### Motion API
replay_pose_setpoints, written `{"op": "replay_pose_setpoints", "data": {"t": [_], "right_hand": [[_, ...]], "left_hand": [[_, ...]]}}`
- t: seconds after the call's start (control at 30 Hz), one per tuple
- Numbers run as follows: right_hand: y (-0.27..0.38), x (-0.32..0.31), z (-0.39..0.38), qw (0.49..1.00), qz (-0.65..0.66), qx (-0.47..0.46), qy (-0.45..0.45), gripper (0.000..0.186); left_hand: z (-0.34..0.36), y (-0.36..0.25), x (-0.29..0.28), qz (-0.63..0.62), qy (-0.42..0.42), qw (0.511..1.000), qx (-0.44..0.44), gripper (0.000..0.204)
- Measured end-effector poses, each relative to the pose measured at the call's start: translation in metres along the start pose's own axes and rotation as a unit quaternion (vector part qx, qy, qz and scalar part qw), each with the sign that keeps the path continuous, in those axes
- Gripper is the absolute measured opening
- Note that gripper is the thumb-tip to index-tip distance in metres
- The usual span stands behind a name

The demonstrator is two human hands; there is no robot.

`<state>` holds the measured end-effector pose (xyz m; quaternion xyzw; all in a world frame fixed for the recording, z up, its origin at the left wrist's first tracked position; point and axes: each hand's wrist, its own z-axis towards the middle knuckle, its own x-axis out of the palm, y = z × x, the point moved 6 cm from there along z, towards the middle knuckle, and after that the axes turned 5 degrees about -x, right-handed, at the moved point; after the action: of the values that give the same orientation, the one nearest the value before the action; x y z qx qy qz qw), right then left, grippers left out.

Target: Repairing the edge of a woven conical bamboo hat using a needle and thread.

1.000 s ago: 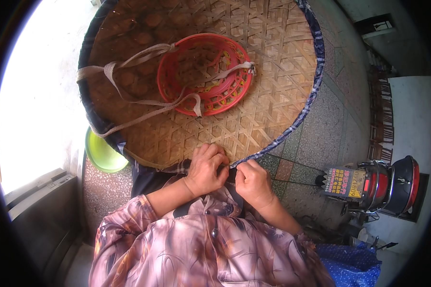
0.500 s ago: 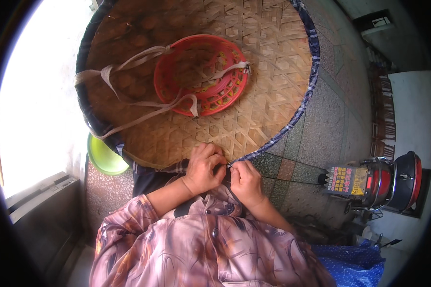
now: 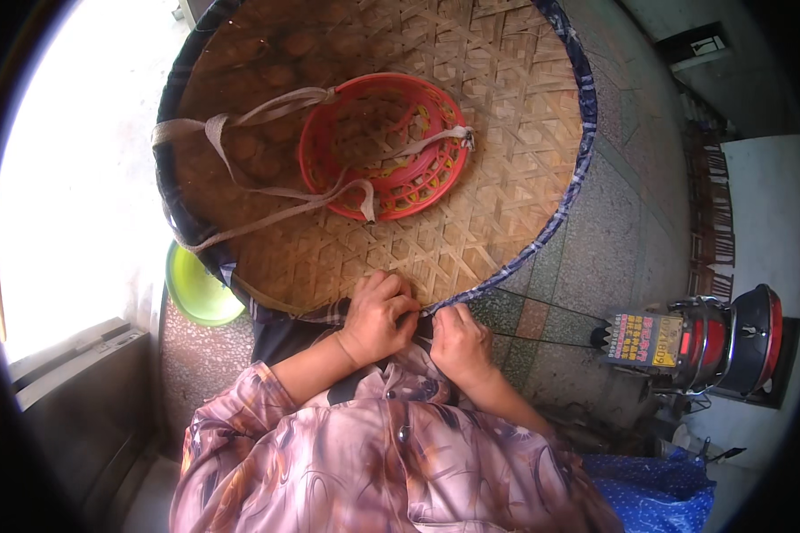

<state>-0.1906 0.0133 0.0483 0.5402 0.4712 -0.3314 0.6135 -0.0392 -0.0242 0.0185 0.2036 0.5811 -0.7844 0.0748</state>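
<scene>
A large round woven bamboo tray (image 3: 507, 178) rests tilted against my lap. Dark plaid cloth binding (image 3: 571, 209) wraps most of its rim. My left hand (image 3: 378, 313) is closed at the near rim, its fingertips pinching the cloth edge. Just to its right my right hand (image 3: 460, 342) is closed too, thumb and fingers pressed together close to the binding; anything small between them is hidden. Inside the tray lies a red plastic basket (image 3: 307, 151). A beige cloth strap (image 3: 280, 213) runs from the tray's left rim across to the basket.
A green basin (image 3: 200, 289) stands on the floor at the left, by a bright doorway. To the right is a parked motorcycle (image 3: 707, 346) with a dark rear box. Wooden chairs (image 3: 711, 204) line the far right, and blue dotted cloth (image 3: 653, 493) lies at the lower right.
The tray with its basket has shifted slightly right and down in view. My right hand has dropped a little lower, a bit farther from the rim. My left hand stays at the edge.
</scene>
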Motion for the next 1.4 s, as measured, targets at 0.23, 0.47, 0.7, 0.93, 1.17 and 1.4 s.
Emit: {"op": "replay_pose_setpoints", "data": {"t": [0.23, 0.47, 0.7, 0.93, 1.17, 1.4], "right_hand": [[0.008, -0.008, 0.009, 0.999, -0.035, -0.026, 0.01, 0.009], [0.031, -0.024, 0.049, 0.991, -0.059, -0.091, 0.077, 0.01], [0.05, 0.015, 0.059, 0.915, -0.226, -0.232, 0.24, 0.012], [0.019, 0.029, 0.064, 0.844, -0.325, -0.209, 0.373, 0.021], [-0.008, 0.043, 0.071, 0.862, -0.304, -0.177, 0.365, 0.022], [-0.031, 0.043, 0.064, 0.874, -0.305, -0.183, 0.33, 0.02]], "left_hand": [[-0.006, -0.008, -0.005, 0.043, 0.007, 0.998, 0.054, 0.01], [-0.007, -0.001, -0.009, 0.041, 0.027, 0.997, 0.067, 0.027], [-0.015, -0.011, -0.02, 0.211, 0.02, 0.975, 0.069, 0.023], [-0.027, -0.012, -0.011, 0.261, 0.151, 0.948, 0.099, 0.043], [-0.024, 0.032, 0.034, 0.268, 0.144, 0.951, 0.06, 0.054], [-0.029, 0.017, 0.053, 0.255, 0.136, 0.952, 0.102, 0.048]]}}
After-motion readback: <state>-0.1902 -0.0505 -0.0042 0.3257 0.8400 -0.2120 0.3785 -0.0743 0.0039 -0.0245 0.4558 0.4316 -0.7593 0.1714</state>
